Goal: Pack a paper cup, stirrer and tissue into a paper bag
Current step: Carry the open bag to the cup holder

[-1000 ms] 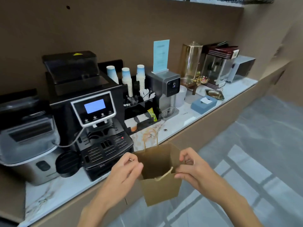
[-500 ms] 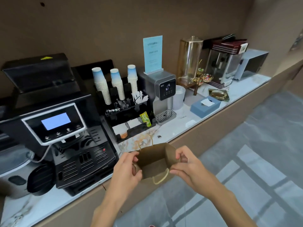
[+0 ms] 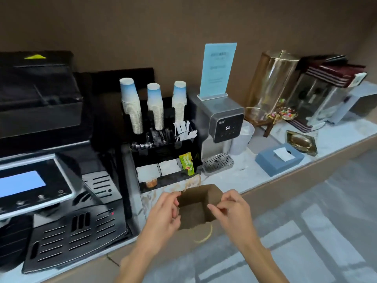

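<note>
Bag held open at near counter edge, both hands pinching its rim.
I see paper bag point(image 3: 199, 209) between left hand point(image 3: 163, 214) and right hand point(image 3: 232, 211), fingers curled on its side edges. Far behind: three cup stacks point(image 3: 156, 105), one tissue box point(image 3: 279, 158), stirrers point(image 3: 184, 130) uncountable.

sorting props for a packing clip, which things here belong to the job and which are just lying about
For the job:
paper bag, held open by left hand and right hand
paper cup stacks
stirrers
tissue box

Just lying about:
coffee machine
water dispenser
blue sign
glass jar
</note>
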Available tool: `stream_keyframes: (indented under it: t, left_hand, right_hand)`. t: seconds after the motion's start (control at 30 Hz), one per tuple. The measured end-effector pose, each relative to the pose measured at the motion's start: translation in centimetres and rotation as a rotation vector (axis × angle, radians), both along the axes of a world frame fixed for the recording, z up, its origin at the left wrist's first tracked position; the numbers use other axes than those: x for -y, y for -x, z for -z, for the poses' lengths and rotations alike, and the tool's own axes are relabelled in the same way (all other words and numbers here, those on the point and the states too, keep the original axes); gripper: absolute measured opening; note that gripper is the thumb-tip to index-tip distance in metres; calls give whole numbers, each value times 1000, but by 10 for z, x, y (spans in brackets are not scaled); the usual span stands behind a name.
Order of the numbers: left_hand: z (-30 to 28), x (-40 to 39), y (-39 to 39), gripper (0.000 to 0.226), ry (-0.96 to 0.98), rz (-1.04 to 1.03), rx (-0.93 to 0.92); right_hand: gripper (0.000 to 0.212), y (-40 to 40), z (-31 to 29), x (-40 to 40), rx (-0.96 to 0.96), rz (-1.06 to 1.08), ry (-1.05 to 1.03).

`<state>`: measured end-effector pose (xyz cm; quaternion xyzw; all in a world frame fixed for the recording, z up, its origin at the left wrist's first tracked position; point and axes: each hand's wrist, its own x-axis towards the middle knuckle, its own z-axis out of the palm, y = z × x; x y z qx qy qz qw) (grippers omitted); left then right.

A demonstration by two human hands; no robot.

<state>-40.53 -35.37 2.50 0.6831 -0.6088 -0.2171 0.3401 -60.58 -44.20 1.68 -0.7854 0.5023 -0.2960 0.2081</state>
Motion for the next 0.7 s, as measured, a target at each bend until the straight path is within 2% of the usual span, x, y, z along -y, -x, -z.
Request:
stream_keyframes:
  t: [0.07, 0.17, 0.27, 0.4, 0.57, 0.7]
  left_hand:
    - [5, 11, -7, 59, -12, 11, 0]
    - [14, 23, -18, 59, -33, -10, -9]
    - [21, 31, -28, 54, -16, -76, 9]
    - [28, 42, -33, 49, -8, -265, 9]
    - [31, 61, -37, 39, -125, -403, 13]
    - [31, 85, -38, 49, -342, -485, 12]
  right_hand:
    - [17, -13, 4, 15, 49, -3, -75]
    - [36, -28, 10, 34, 7, -64, -121]
    - [39, -38, 14, 56, -34, -156, -171]
    - [45, -54, 18, 77, -57, -246, -203]
    - [47, -65, 27, 104, -79, -314, -198]
    - [50, -66, 31, 129, -99, -387, -236]
